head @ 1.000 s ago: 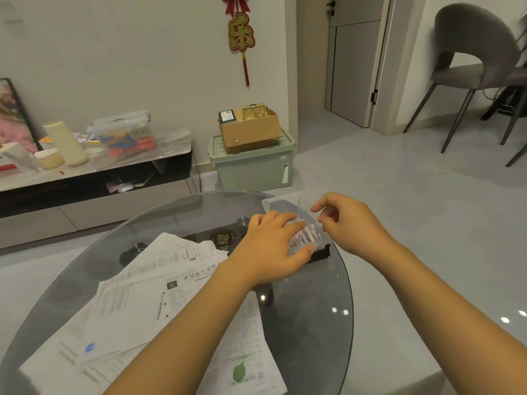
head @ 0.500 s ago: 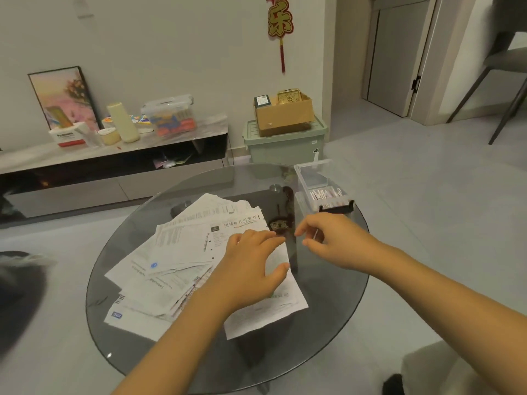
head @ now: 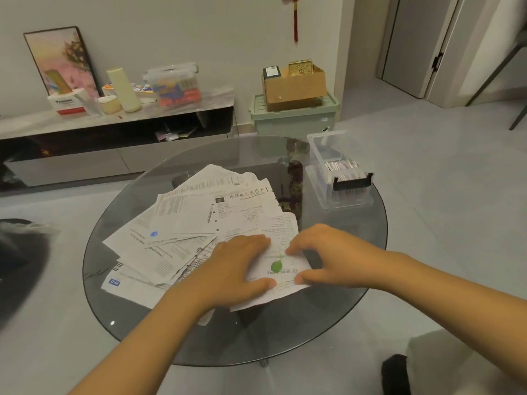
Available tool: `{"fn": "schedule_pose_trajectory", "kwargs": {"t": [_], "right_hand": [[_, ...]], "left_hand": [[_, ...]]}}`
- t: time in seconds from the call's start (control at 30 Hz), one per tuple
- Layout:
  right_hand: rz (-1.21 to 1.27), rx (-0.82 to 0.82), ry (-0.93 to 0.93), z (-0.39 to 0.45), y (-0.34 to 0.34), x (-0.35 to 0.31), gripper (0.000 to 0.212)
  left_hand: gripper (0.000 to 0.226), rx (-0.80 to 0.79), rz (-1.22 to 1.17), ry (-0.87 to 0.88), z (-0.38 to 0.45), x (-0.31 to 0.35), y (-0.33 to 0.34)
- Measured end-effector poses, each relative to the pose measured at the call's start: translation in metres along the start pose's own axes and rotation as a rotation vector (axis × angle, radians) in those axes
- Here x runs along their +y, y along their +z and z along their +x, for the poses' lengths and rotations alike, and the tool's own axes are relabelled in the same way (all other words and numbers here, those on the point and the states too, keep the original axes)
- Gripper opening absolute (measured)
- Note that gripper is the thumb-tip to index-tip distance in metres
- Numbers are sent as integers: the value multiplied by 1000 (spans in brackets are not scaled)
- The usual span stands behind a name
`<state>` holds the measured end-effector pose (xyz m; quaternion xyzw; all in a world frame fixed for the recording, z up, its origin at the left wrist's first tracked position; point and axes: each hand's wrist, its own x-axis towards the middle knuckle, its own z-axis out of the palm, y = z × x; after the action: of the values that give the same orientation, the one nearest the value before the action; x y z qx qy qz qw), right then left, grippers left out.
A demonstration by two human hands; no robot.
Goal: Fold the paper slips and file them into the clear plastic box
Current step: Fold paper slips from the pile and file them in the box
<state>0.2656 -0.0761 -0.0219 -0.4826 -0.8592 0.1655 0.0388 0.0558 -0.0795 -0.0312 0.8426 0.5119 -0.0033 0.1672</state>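
Both hands rest on one paper slip at the near side of the round glass table (head: 328, 332). The left hand (head: 231, 272) lies flat on the slip with the green leaf mark (head: 276, 265), fingers straight and pressing down, thumb stretched along its near edge. The right hand (head: 330, 258) takes the slip's right edge: the fingers curl over the top of the sheet and the thumb sits at the lower corner, so the paper is held between them in a narrow pinch. The leaf mark lies between the two hands. To the left of the left hand and beyond both hands, a loose pile of printed paper slips (head: 196, 220) fans across the glass, partly under the held slip. The clear plastic box (head: 339, 172) stands beyond the right hand, well apart from it, near the far right rim of the table, its lid off. Folded slips (head: 340, 168) stand on edge inside it, behind a black divider (head: 352, 183).
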Motion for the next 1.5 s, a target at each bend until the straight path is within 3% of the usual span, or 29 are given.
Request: {"fn": "schedule_pose_trajectory", "kwargs": {"t": [0.13,0.3,0.47,0.67,0.73,0.8,0.9,1.03,1.17,1.3,1.37,1.5], "right_hand": [[-72,-10,-23,3,6,-3,53],[-108,30,-38,1,10,-5,35],[29,119,3,3,11,-1,22],[343,195,106,5,13,-6,16],[361,187,151,8,17,-6,12],[373,179,188,11,19,-5,25],[349,189,214,13,20,-5,50],[221,207,201,13,24,-2,72],[131,274,144,10,24,0,57],[-7,159,57,7,20,2,34],[3,113,41,6,18,3,35],[-78,111,28,5,14,1,40]], "left_hand": [[68,-12,20,15,1,-3,4],[74,-2,43,54,0,-6,7],[79,131,-21,86,1,-10,12],[17,329,-444,-75,4,2,13],[23,365,-508,-125,8,2,17],[39,370,-540,-143,11,4,19],[64,357,-489,-149,16,6,23],[73,339,-411,-131,19,5,25],[68,360,-344,-61,17,6,26],[40,307,-183,94,17,6,25],[32,276,-117,138,17,4,24],[37,247,-91,144,18,4,19]]}}
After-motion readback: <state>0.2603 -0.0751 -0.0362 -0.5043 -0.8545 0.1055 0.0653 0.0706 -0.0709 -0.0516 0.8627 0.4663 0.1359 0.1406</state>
